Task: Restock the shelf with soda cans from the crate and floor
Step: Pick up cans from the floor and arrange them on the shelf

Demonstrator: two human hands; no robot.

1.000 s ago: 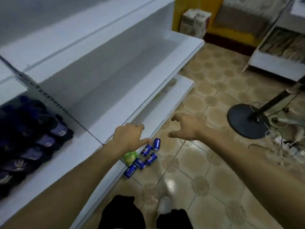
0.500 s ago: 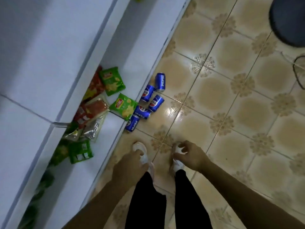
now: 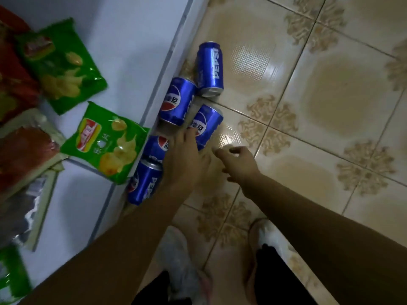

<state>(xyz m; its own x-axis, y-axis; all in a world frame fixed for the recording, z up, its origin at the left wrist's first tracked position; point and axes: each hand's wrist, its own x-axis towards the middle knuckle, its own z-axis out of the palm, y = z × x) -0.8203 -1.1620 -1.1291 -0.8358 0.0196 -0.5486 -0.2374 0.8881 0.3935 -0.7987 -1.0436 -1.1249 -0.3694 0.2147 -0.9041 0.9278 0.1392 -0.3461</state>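
Several blue soda cans lie on their sides on the tiled floor against the edge of the white bottom shelf point(image 3: 123, 62). The farthest can point(image 3: 210, 68) lies apart from a second can point(image 3: 176, 101). My left hand point(image 3: 187, 157) reaches down with fingers extended and touches the middle can point(image 3: 208, 122); it covers part of another can point(image 3: 155, 147). The nearest can point(image 3: 144, 183) lies beside my left forearm. My right hand point(image 3: 237, 161) hovers just right of the middle can with fingers loosely spread and holds nothing.
Green chip bags point(image 3: 110, 142) point(image 3: 63, 64) and red snack packs point(image 3: 24, 150) lie on the bottom shelf to the left. My feet in light shoes point(image 3: 178, 256) stand on the beige tiles point(image 3: 330, 106) below the cans.
The view has dropped close to the floor. Both hands moved from near my shoes forward to the cans, and my left hand now touches the middle can.
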